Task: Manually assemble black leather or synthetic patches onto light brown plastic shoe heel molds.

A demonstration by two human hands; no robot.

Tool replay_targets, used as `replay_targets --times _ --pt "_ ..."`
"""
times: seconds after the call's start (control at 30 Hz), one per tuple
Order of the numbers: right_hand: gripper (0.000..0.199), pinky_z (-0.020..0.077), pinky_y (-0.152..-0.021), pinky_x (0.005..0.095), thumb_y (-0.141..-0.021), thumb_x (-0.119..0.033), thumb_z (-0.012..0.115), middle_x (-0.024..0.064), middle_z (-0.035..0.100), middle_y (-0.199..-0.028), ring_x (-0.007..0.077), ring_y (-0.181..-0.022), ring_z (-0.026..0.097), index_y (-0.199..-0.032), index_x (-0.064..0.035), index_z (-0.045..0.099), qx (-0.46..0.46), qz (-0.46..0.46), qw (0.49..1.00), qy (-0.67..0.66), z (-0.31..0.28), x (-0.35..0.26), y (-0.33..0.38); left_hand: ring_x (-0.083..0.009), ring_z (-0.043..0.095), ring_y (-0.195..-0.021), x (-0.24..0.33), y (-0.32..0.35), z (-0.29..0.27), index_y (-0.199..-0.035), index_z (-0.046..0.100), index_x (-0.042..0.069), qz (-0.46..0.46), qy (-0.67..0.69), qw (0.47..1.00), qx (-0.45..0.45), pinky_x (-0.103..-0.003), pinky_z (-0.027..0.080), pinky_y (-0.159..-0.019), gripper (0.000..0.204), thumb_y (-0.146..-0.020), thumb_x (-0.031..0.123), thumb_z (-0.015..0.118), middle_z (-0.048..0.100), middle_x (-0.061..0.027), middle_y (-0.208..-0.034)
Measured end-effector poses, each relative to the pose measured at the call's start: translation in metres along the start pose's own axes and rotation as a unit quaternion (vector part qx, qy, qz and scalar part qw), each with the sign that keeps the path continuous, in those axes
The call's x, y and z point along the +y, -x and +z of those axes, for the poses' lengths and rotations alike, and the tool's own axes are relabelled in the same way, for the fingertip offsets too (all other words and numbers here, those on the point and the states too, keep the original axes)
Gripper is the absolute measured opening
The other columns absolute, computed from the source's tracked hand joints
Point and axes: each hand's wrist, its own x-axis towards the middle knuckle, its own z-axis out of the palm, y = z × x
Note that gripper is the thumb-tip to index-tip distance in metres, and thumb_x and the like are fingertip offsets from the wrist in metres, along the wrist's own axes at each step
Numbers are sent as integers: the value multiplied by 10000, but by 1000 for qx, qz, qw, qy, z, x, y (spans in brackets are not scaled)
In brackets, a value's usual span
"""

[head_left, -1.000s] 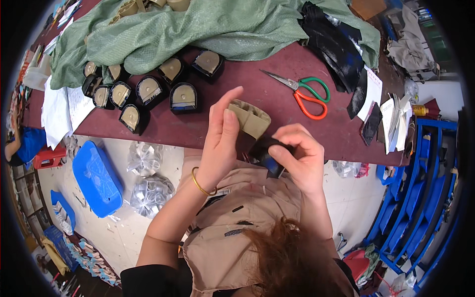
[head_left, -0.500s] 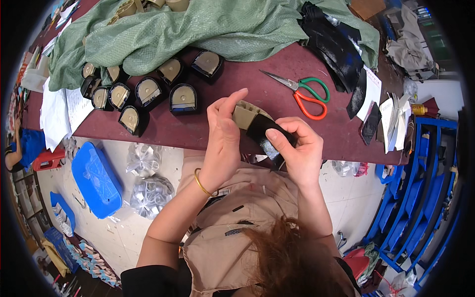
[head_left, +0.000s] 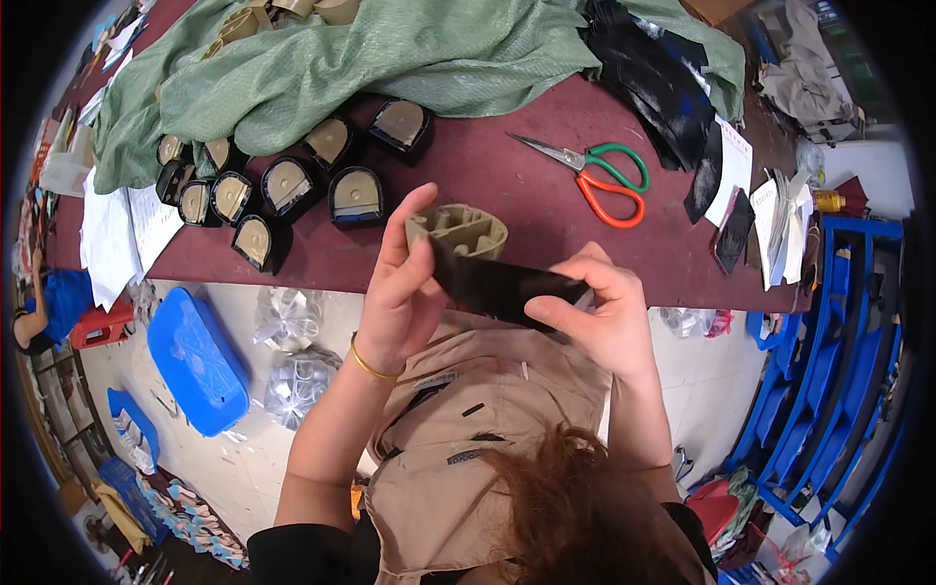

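Note:
A hollow tan shoe heel block (head_left: 468, 229) is in my left hand (head_left: 395, 302), its ribbed open side turned up. My left fingers and thumb grip it at its left end. A black leather-like strip (head_left: 507, 291) lies against the block's near side and stretches off to the right. My right hand (head_left: 609, 307) pinches the strip's free end between thumb and fingers. On the table to the left sit several similar heel blocks (head_left: 291, 185) with black covering around their sides and tan faces up.
Scissors (head_left: 575, 161) with green and orange handles lie on the maroon table (head_left: 487, 166). A green woven sack (head_left: 390, 58) spans the back. Black strips (head_left: 653, 83) are piled at back right. Papers (head_left: 132, 229) lie left. A blue bin (head_left: 198, 361) and blue rack (head_left: 824, 370) stand below table level.
The heel block has turned so its hollow side shows more, and has shifted slightly left and nearer. My hands are farther apart, with the black strip drawn out between them.

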Motion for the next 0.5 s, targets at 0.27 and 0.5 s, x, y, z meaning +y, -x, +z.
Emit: replay_targets --times 0.27,0.5 --pt "232 420 -641 275 -637 -120 847 37 610 -702 131 -720 532 -810 -44 712 -63 -10 998 -22 -5 1 -16 -331 447 -1273 -8 9 -4 -1480 163 225 -58 150 983 -88 -489 395 -1042 760 -890 250 642 423 -158 -1392" --pt "207 399 -640 274 -597 -102 854 17 592 -691 133 -701 525 -733 -62 702 -71 -7 997 -8 6 -6 -4 -341 482 -1230 2 5 10 -1304 372 92 -129 35 986 -102 -454 419 -1018 964 -605 601 798 451 -207 -1345"
